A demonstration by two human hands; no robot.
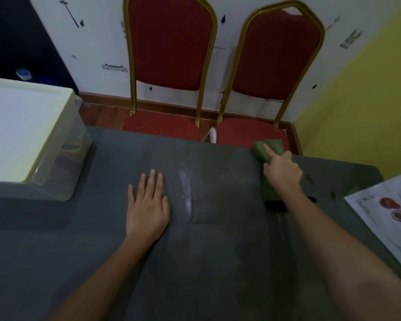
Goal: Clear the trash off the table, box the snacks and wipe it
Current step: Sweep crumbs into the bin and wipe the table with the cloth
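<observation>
A dark grey table (218,262) fills the lower part of the view, with a wet streak down its middle. My right hand (281,171) presses a green cloth (267,148) against the table's far edge, index finger stretched out on top of it. My left hand (148,205) lies flat on the table, palm down, fingers apart, holding nothing. A clear plastic box with a pale lid (21,133) stands on the table at the left; its contents are hard to make out through the wall.
Two red chairs with gold frames (169,54) (276,59) stand behind the far edge, against a white wall. A printed sheet with food pictures (384,216) lies at the table's right edge. A yellow wall rises on the right.
</observation>
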